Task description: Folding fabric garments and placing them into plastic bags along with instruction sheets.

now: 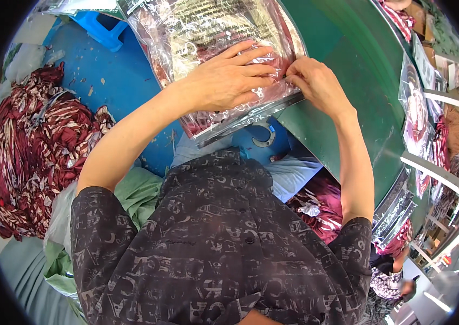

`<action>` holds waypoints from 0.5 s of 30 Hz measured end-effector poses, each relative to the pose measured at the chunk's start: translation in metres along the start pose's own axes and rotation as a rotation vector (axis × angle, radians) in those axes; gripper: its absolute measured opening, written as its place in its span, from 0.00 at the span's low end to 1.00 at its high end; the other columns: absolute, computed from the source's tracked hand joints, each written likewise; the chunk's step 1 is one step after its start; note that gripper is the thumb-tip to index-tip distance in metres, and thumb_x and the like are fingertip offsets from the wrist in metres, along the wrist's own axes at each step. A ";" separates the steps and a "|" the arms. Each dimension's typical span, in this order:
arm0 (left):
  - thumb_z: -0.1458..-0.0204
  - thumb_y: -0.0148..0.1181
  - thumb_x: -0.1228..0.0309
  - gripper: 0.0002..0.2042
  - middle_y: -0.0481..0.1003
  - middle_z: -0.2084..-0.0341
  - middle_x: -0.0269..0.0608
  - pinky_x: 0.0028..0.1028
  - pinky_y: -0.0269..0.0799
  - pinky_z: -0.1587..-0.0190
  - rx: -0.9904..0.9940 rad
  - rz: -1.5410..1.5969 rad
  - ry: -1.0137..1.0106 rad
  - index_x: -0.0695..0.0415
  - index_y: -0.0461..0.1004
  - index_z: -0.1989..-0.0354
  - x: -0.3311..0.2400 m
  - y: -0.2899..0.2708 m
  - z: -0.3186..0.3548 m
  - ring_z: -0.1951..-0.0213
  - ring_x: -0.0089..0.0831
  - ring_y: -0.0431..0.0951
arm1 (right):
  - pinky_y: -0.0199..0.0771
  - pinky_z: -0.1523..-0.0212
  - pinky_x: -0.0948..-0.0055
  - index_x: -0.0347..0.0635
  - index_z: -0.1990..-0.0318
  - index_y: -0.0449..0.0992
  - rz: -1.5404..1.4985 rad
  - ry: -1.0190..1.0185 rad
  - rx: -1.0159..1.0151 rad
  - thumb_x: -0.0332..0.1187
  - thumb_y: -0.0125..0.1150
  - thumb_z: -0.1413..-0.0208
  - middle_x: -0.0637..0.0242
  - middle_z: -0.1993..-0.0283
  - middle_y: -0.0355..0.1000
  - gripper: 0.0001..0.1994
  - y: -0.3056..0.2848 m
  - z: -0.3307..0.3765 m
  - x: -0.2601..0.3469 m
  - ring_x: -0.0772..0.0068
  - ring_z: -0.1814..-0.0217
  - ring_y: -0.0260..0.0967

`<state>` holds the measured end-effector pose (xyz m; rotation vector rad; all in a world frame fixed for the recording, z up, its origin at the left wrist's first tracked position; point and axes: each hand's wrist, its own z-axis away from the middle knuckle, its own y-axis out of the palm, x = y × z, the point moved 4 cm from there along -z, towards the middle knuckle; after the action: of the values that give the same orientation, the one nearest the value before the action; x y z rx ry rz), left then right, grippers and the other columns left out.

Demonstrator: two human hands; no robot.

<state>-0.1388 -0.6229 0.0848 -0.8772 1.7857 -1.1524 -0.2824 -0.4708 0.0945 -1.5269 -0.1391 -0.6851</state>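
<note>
A clear plastic bag with printing on it lies on the green tabletop, its near end reaching past the table edge toward me. Folded dark red and cream cloth shows through the plastic. My left hand rests flat across the bag, fingers spread. At the bag's near right corner, my right hand pinches the plastic edge between thumb and fingers. A dark strip runs along the bag's near edge. Just below it a grey hook with a blue tip sticks out toward my lap.
The green table extends to the right. A big heap of dark red and cream cloth sits at left, near a blue surface with scraps on it. Several bagged garments lie along the right, beside white metal bars. Another person is at lower right.
</note>
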 end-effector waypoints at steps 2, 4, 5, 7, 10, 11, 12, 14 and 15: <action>0.41 0.56 0.61 0.17 0.68 0.37 0.30 0.41 0.38 0.24 0.018 0.013 -0.008 0.52 0.76 0.45 0.001 0.001 0.000 0.27 0.34 0.50 | 0.67 0.62 0.71 0.40 0.63 0.75 -0.053 0.062 0.034 0.26 0.60 0.44 0.68 0.65 0.73 0.03 0.002 -0.001 -0.004 0.67 0.67 0.67; 0.42 0.56 0.61 0.17 0.69 0.38 0.30 0.41 0.38 0.24 0.008 0.034 -0.011 0.52 0.75 0.45 0.002 0.002 0.001 0.27 0.34 0.50 | 0.67 0.64 0.71 0.39 0.63 0.75 -0.060 -0.005 -0.004 0.26 0.60 0.44 0.68 0.66 0.73 0.03 0.000 0.000 -0.002 0.67 0.69 0.66; 0.42 0.56 0.61 0.17 0.69 0.38 0.30 0.41 0.38 0.24 0.003 0.045 -0.013 0.52 0.75 0.45 0.003 0.003 0.001 0.27 0.34 0.50 | 0.67 0.66 0.71 0.39 0.63 0.75 -0.064 -0.039 -0.023 0.26 0.60 0.45 0.68 0.66 0.73 0.03 -0.002 -0.001 0.000 0.67 0.70 0.66; 0.42 0.57 0.62 0.17 0.69 0.38 0.30 0.41 0.38 0.24 0.002 0.067 -0.020 0.52 0.75 0.45 0.005 0.004 0.002 0.27 0.34 0.50 | 0.67 0.67 0.71 0.38 0.63 0.75 -0.073 -0.067 -0.032 0.26 0.60 0.45 0.67 0.67 0.73 0.03 -0.002 -0.003 0.002 0.66 0.71 0.66; 0.42 0.57 0.62 0.17 0.70 0.39 0.30 0.41 0.39 0.24 -0.006 0.065 -0.032 0.52 0.75 0.46 0.005 0.003 0.003 0.27 0.34 0.51 | 0.67 0.68 0.70 0.38 0.65 0.76 -0.088 0.000 0.025 0.28 0.62 0.45 0.67 0.69 0.74 0.04 -0.002 -0.010 0.004 0.65 0.72 0.66; 0.42 0.57 0.62 0.17 0.70 0.39 0.30 0.41 0.40 0.24 -0.008 0.064 -0.036 0.52 0.75 0.46 0.005 0.003 0.003 0.27 0.34 0.51 | 0.67 0.68 0.70 0.38 0.65 0.76 -0.093 0.022 0.044 0.29 0.63 0.46 0.67 0.70 0.74 0.04 -0.001 -0.014 0.004 0.65 0.73 0.66; 0.42 0.57 0.62 0.17 0.70 0.39 0.30 0.41 0.40 0.24 -0.003 0.074 -0.037 0.52 0.75 0.46 0.006 0.004 0.003 0.27 0.34 0.51 | 0.67 0.68 0.70 0.38 0.65 0.76 -0.099 0.029 0.051 0.29 0.63 0.46 0.67 0.70 0.74 0.04 -0.001 -0.017 0.005 0.65 0.73 0.66; 0.42 0.57 0.62 0.17 0.70 0.40 0.30 0.41 0.40 0.24 0.008 0.083 -0.044 0.52 0.76 0.47 0.006 0.004 0.002 0.27 0.34 0.51 | 0.67 0.69 0.70 0.38 0.67 0.76 -0.002 0.142 0.118 0.30 0.64 0.47 0.67 0.71 0.75 0.05 0.001 -0.023 0.002 0.65 0.74 0.66; 0.42 0.57 0.62 0.16 0.70 0.41 0.30 0.41 0.40 0.24 0.013 0.087 -0.046 0.52 0.76 0.47 0.006 0.004 0.002 0.27 0.34 0.51 | 0.67 0.70 0.69 0.38 0.67 0.77 0.047 0.197 0.150 0.31 0.65 0.47 0.67 0.72 0.75 0.06 0.003 -0.025 0.000 0.65 0.75 0.66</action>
<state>-0.1403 -0.6275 0.0789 -0.8040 1.7597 -1.0793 -0.2893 -0.4943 0.0905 -1.3076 -0.0052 -0.7660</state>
